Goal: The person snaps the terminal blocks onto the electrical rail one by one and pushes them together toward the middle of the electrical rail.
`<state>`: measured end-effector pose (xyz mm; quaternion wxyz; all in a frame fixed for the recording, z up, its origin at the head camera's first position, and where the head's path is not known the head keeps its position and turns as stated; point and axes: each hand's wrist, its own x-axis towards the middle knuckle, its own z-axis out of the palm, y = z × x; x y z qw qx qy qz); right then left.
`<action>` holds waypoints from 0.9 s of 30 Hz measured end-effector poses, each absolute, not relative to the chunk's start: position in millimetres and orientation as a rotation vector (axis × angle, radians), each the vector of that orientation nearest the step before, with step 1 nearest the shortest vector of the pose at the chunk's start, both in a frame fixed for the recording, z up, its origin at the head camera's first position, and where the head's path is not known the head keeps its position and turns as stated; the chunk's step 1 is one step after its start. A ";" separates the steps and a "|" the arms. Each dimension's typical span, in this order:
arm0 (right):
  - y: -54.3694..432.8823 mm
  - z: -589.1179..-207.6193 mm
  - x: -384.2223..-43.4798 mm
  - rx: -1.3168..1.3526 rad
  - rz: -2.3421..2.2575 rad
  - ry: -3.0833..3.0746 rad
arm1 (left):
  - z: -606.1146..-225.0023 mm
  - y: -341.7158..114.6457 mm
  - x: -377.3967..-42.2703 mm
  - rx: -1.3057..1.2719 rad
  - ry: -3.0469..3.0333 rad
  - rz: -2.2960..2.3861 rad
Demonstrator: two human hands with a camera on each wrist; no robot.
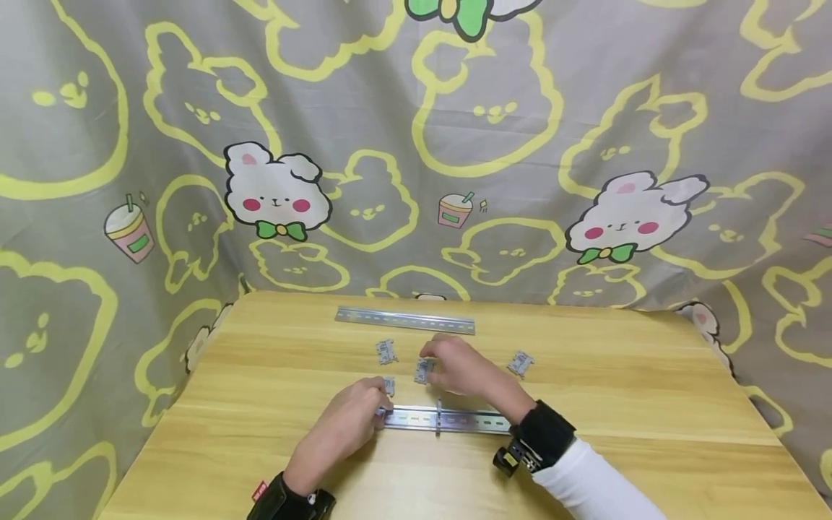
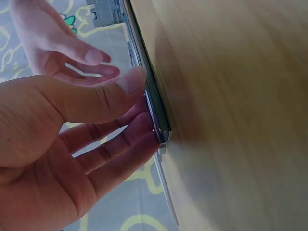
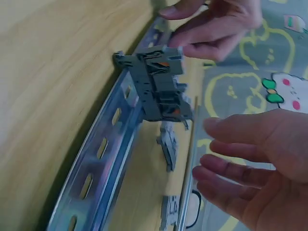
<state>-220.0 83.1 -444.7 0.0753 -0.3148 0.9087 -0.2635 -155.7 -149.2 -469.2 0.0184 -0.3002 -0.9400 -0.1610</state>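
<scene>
My left hand [image 1: 354, 417] pinches the left end of a slotted metal DIN rail [image 1: 474, 421] between thumb and fingers. A grey terminal block [image 3: 156, 86] stands upright across the rail near its middle. Beyond the rail, my right hand [image 1: 460, 367] reaches over a loose grey terminal block [image 1: 422, 371], thumb and fingers spread at its edges. In the right wrist view, nothing is between those fingers. One more loose terminal block [image 1: 389, 386] lies beside my left fingers, partly hidden by them.
Other terminal blocks lie farther back, one left of centre [image 1: 386, 352] and one at the right [image 1: 521, 363]. A second DIN rail [image 1: 404, 319] lies near the back of the wooden table [image 1: 650, 404]. A patterned grey curtain [image 1: 364, 108] hangs behind.
</scene>
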 end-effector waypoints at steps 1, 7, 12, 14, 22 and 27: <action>80.4 -446.0 -220.8 -0.943 -0.756 2.718 | -469.7 -149.3 -155.5 -0.930 -2.922 -0.499; 69.1 -454.2 -224.0 -0.950 -0.607 2.752 | -470.5 -148.4 -155.7 -0.933 -2.911 -0.437; 63.1 -458.5 -226.5 -0.968 -0.551 2.781 | -470.9 -149.1 -156.4 -0.932 -2.908 -0.416; 62.7 -459.7 -226.4 -0.967 -0.540 2.792 | -471.1 -148.6 -156.5 -0.928 -2.916 -0.415; 63.0 -463.7 -230.4 -0.972 -0.524 2.802 | -469.5 -147.1 -156.3 -0.919 -2.948 -0.413; 65.5 -465.6 -231.2 -0.982 -0.572 2.784 | -471.0 -147.6 -156.9 -0.924 -2.940 -0.413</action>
